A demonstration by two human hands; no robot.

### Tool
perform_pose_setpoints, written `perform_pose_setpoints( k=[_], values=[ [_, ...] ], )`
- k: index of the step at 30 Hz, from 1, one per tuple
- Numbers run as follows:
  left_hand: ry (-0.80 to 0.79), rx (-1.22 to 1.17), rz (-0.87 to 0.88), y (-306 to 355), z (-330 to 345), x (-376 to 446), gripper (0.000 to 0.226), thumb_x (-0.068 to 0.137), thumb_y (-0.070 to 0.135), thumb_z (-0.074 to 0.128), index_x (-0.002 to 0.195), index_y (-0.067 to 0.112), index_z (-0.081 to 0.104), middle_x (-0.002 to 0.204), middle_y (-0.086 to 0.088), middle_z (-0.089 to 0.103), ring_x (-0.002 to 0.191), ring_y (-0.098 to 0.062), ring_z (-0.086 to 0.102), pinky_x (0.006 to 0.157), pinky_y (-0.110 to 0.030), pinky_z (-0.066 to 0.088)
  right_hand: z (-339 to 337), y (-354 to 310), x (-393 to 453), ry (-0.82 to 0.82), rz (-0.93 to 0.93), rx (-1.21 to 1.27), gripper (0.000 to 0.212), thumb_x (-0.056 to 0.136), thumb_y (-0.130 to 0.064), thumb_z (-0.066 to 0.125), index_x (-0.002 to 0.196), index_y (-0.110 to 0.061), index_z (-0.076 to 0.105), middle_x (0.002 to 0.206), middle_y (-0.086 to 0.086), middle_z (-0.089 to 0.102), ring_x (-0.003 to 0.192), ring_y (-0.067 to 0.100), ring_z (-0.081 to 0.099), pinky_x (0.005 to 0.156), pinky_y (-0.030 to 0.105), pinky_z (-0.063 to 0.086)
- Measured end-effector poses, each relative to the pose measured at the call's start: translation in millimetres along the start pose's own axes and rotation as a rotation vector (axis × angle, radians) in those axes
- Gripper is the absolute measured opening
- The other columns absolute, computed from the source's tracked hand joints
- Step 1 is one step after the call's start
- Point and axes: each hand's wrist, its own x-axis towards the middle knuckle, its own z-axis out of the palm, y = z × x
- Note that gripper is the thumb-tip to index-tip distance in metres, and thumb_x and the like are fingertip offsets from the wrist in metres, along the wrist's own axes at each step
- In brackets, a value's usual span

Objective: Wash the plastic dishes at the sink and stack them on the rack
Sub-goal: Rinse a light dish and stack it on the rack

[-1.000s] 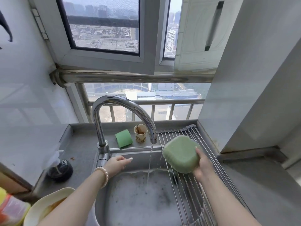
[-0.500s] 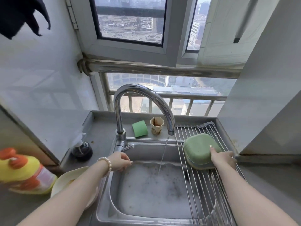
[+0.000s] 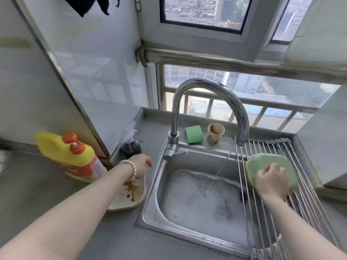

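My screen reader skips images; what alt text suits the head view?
A right hand rests on an upturned green dish on the rack over a soapy sink, while the left hand reaches over a dirty cream plate. The tap runs.

A yellow detergent bottle [image 3: 71, 156] with an orange cap stands on the grey counter [image 3: 33, 194] left of the basin. A dark soap pump bottle [image 3: 131, 147] sits in the corner. A stained paper cup [image 3: 215, 133] stands behind the basin, below the window [image 3: 202, 12].
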Motion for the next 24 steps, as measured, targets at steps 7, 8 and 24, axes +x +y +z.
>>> perform_pose_setpoints(
  k=[7, 8, 24],
  values=[
    [-0.044, 0.395, 0.029, -37, 18, 8, 0.055, 0.085, 0.006, 0.058, 0.135, 0.024, 0.042, 0.13, -0.004, 0.047, 0.118, -0.024, 0.049, 0.097, -0.035, 0.044, 37, -92, -87, -0.445, -0.339, 0.192, 0.011, 0.091, -0.023, 0.054, 0.09, -0.013, 0.057, 0.095, 0.01, 0.062, 0.091, 0.029, 0.057, 0.074, 0.033, 0.04],
    [-0.012, 0.404, 0.044, -39, 20, 12, 0.046, 0.087, 0.007, 0.056, 0.129, 0.023, 0.046, 0.125, -0.005, 0.05, 0.115, -0.024, 0.05, 0.095, -0.034, 0.044, 40, -102, -99, -0.498, -0.359, 0.208, 0.01, 0.092, -0.024, 0.054, 0.087, -0.015, 0.056, 0.094, 0.009, 0.063, 0.091, 0.028, 0.058, 0.072, 0.032, 0.039],
    [-0.08, 0.879, 0.347, 29, -22, 18, 0.024, 0.089, -0.005, 0.047, 0.103, 0.004, 0.065, 0.111, -0.012, 0.065, 0.1, -0.03, 0.063, 0.086, -0.035, 0.052, 37, -130, -123, -0.823, -0.275, 0.319, 0.027, 0.092, -0.027, 0.051, 0.066, -0.026, 0.048, 0.062, -0.005, 0.059, 0.066, 0.017, 0.059, 0.071, 0.033, 0.052]
  ],
)
